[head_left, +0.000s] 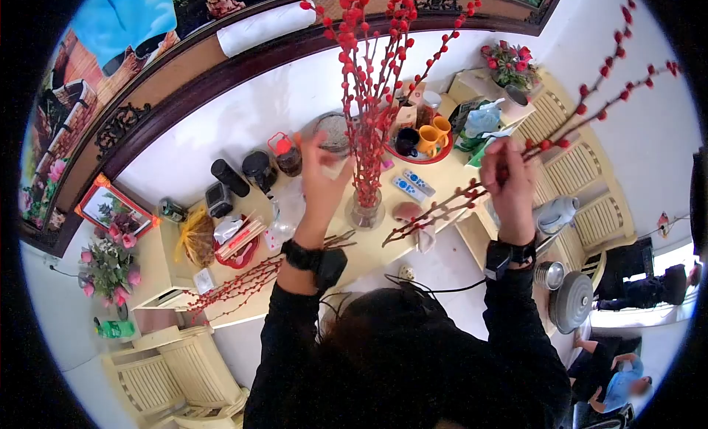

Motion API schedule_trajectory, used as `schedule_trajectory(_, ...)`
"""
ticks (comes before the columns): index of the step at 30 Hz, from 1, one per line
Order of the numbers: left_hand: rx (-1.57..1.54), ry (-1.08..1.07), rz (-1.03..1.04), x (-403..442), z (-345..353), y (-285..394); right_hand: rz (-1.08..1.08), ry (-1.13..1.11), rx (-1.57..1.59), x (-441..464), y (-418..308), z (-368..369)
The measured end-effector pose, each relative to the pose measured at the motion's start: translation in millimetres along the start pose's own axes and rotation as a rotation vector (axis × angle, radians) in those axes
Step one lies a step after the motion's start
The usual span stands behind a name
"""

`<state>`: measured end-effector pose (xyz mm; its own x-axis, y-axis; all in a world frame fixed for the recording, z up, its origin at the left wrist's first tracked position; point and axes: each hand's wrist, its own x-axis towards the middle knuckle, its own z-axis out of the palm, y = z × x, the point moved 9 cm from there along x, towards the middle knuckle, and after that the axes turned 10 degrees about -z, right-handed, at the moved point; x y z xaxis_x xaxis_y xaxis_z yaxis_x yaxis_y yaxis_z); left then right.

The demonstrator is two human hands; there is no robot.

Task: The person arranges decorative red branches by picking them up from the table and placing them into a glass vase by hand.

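Red-budded branches stand upright in a clear glass vase (365, 210) on the cream table. My right hand (509, 174) is closed round another red-budded branch (446, 205), which slants from lower left to upper right, its stem ends pointing toward the vase. Raised just left of the vase, my left hand (321, 174) has its fingers apart and holds nothing. More red branches (240, 283) lie along the table's front edge at the left.
A red tray (428, 160) with orange cups (428, 140) sits behind the vase, near two remotes (413, 184). Dark containers (258, 167) and a yellow bag (195, 239) occupy the left. Chairs (177, 374) stand around; a person (623, 385) is at far lower right.
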<state>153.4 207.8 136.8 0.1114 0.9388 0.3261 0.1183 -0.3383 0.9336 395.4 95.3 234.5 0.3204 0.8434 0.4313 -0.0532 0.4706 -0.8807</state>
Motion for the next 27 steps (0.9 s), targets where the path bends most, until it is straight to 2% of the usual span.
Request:
schedule_trajectory(2, -0.084, -0.297, -0.001, -20, 26, 27, 0.048, -0.077, -0.06, 2, 5, 25)
schedule_trajectory(4, 0.025, -0.576, -0.046, -44, 52, 57, 0.049, -0.195, -0.09, 4, 8, 54)
schedule_trajectory(7, 0.048, -0.64, -0.009, -54, 71, 55, 0.05, -0.351, -0.048, 5, 11, 90)
schedule_trajectory(8, -0.007, -0.679, -0.129, -56, 74, 48, 0.033, -0.388, -0.045, 5, 9, 101)
schedule_trajectory(11, -0.009, -0.597, -0.07, -52, 68, 37, 0.027, -0.483, 0.002, 4, 5, 124)
schedule_trajectory(13, 0.067, -0.649, -0.157, -53, 64, 32, 0.057, -0.591, 0.071, 2, 9, 137)
schedule_trajectory(14, 0.107, -0.673, -0.197, -52, 63, 29, 0.027, -0.596, 0.057, 2, 8, 142)
schedule_trajectory(17, -0.037, -0.622, -0.192, -52, 55, 32, -0.062, -0.599, 0.025, 3, 4, 149)
schedule_trajectory(20, -0.098, -0.631, -0.283, -53, 51, 29, -0.116, -0.567, 0.016, 2, 2, 145)
schedule_trajectory(23, 0.001, -0.641, -0.279, -51, 46, 31, -0.277, -0.49, -0.247, 5, -19, 134)
schedule_trajectory(24, -0.022, -0.639, -0.295, -51, 46, 28, -0.413, -0.427, -0.282, 9, -25, 132)
schedule_trajectory(27, 0.002, -0.577, -0.263, -46, 42, 19, -0.417, -0.399, -0.471, 13, -14, 118)
